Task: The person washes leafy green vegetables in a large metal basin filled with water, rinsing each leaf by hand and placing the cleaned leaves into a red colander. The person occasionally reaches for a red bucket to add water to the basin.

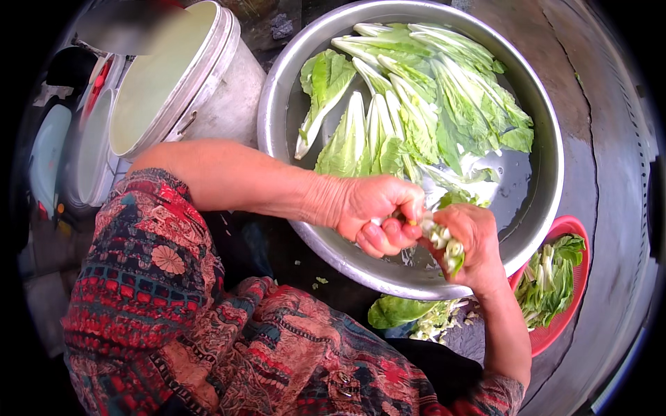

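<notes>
A wide metal basin (pixel 547 125) of water lies before me, with long pale-stemmed lettuce leaves (pixel 411 99) floating in it. Over its near rim, my right hand (pixel 471 244) grips a bunch of leafy greens (pixel 439 236), cut stem ends turned toward my other hand. My left hand (pixel 385 216) meets that bunch, fingers curled and thumb bent over. Whatever lies inside the left fist is mostly hidden; a small yellowish bit shows by the thumb. Below the right hand, more of the bunch's leaves (pixel 460 192) hang above the water.
A large whitish bucket (pixel 223 88) stands left of the basin, tilted in view. At right, a red plastic basket (pixel 559 333) holds more greens (pixel 546 281). A loose leaf (pixel 400 311) and chopped stem trimmings (pixel 434 323) lie by the near rim. Other plastic containers (pixel 96 151) stand far left.
</notes>
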`<state>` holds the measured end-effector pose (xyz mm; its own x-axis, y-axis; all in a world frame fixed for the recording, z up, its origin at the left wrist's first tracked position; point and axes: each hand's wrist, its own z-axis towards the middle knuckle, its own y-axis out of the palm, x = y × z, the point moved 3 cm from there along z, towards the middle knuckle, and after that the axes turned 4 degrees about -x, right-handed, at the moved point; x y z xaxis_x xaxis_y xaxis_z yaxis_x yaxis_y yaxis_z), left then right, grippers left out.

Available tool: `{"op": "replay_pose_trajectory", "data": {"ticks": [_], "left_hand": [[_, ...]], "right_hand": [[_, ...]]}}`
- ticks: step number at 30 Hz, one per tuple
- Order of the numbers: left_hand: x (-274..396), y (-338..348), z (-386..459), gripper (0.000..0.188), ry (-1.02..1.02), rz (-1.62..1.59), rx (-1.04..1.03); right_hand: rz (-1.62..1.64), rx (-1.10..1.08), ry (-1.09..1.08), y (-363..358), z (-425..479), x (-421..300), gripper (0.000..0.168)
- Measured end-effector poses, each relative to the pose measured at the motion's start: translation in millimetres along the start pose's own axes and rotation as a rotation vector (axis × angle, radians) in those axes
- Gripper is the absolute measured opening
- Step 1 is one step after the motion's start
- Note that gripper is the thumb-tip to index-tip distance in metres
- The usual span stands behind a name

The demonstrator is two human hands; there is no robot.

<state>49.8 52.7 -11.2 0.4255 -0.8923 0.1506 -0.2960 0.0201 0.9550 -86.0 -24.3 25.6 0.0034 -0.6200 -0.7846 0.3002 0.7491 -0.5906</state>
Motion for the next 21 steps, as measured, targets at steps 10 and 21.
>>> {"op": "replay_pose_trajectory", "data": {"ticks": [10, 21], "left_hand": [[-49, 16, -29, 0.019, -0.342, 0.414, -0.079], [46, -28, -81, 0.016, 0.016, 1.597, 0.826]], "right_hand": [[-0.310, -0.388, -0.324, 19, 17, -78, 0.013], [-0.143, -0.286, 0.086, 25, 12, -20, 0.041]]}}
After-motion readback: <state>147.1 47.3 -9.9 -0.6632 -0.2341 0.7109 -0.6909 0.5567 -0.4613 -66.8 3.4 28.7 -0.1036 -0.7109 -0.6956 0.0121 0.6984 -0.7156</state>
